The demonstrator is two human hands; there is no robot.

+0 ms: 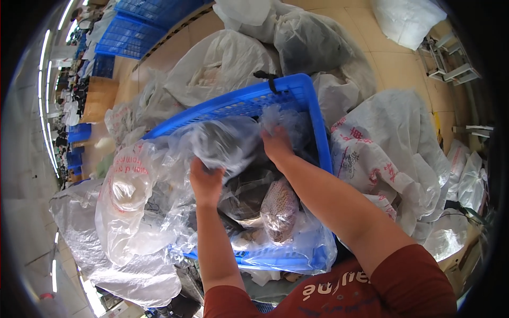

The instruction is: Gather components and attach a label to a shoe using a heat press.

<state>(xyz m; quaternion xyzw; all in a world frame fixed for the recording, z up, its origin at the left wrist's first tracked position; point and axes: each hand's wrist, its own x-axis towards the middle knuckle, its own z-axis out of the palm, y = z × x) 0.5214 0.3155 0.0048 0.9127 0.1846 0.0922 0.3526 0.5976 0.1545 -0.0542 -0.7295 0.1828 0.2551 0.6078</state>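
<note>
Bagged dark garment [222,140]: it sits at the top of the load inside the blue crate [297,90], wrapped in clear plastic, and it appears blurred in the head view.

Head view, hands:
- Left hand [205,183] grips the lower edge of the bagged dark garment, fingers curled into the plastic.
- Right hand [277,144] closes on the upper right part of the same plastic, near the far right corner of the crate.
- Both forearms enter from the lower edge. Red sleeves [371,289] cover the upper arms.

Head view, crate contents:
- A clear bag holding a speckled pinkish item [279,209] lies below the right forearm, toward the near wall of the crate.
- Further clear bags with dark contents [246,193] lie between the two arms.
- A black strap [268,78] hangs over the far rim of the crate.

Head view, surroundings:
- A large clear bag with red print [132,201] rests just beside the left wall of the crate.
- White sacks [387,153] with red marks stand to the right of the crate; more pale sacks [222,63] lie beyond its far rim.
- A sack with dark contents [310,42] lies farther back.
- Stacked blue crates [138,26] stand at the upper left, well apart from the hands.
- Floor [392,69] is tan tile.
</note>
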